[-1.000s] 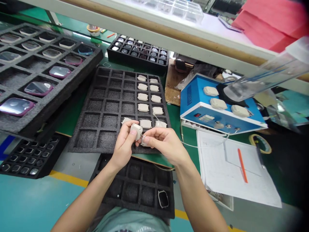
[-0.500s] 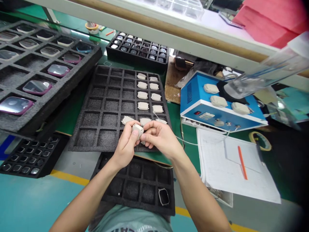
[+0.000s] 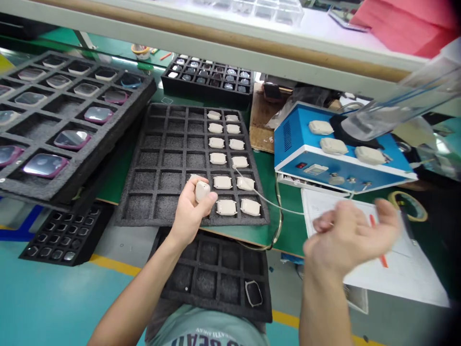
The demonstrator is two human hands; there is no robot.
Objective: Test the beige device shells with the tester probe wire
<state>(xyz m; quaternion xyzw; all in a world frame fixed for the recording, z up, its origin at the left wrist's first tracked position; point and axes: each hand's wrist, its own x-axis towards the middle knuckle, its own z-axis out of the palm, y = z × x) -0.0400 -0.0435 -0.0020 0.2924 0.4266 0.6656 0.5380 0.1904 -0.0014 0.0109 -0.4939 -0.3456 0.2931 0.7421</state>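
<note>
My left hand (image 3: pixel 192 206) is closed around a beige watch case (image 3: pixel 202 191), thumb on its near side. It hovers over the front part of a black foam tray (image 3: pixel 140 192), whose two right-hand columns hold beige watch cases (image 3: pixel 226 207). Another beige piece shows partly behind the fingers. Away to the right, my right hand (image 3: pixel 351 235) is raised above white papers (image 3: pixel 403 278). Motion smears its fingers, so their grip cannot be made out. A thin pale tube (image 3: pixel 277 206) lies across the tray's right edge and runs toward the papers.
A blue machine (image 3: pixel 324 163) with three beige cases on top stands at the right. At the left, a tilted foam tray (image 3: pixel 61 178) holds watch pieces. Above runs a shelf edge (image 3: pixel 223 38). Another foam tray (image 3: pixel 216 298) sits low, near my body.
My right hand has left the watch case and swung right, over the papers. My left hand still holds the case. The view has shifted slightly.
</note>
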